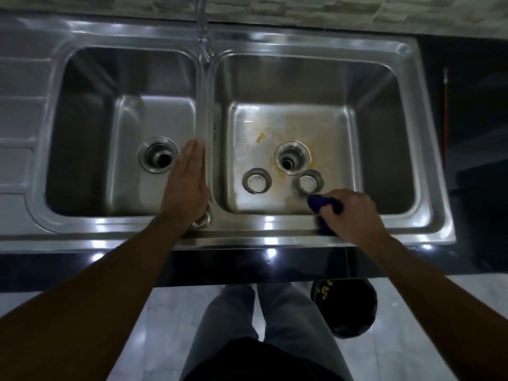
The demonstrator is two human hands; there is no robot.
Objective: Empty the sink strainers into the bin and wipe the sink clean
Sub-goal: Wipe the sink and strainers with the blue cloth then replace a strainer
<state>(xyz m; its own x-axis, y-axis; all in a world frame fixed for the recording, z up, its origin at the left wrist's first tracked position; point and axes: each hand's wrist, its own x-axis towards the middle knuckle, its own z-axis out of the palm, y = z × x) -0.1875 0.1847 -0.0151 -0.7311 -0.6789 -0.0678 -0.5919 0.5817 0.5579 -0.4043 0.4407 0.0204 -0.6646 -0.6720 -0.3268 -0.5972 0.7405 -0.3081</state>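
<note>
A steel double sink (255,229) fills the view. In the right basin, two metal strainers stand out of their drains: one strainer (257,180) left of the open right drain (292,157), the other strainer (311,181) right of it. Yellow-orange stains (261,136) mark the right basin's floor. My right hand (351,213) is closed on a dark blue cloth (319,202) at the basin's front edge, just below the second strainer. My left hand (188,182) lies flat with straight fingers on the divider between the basins. The left drain (158,154) is open.
The tap (204,31) hangs over the divider at the back. A black bin (347,307) with yellow scraps stands on the floor under the counter's edge, right of my legs. A draining board (16,119) lies on the left. A thin orange stick (445,105) rests on the dark counter at right.
</note>
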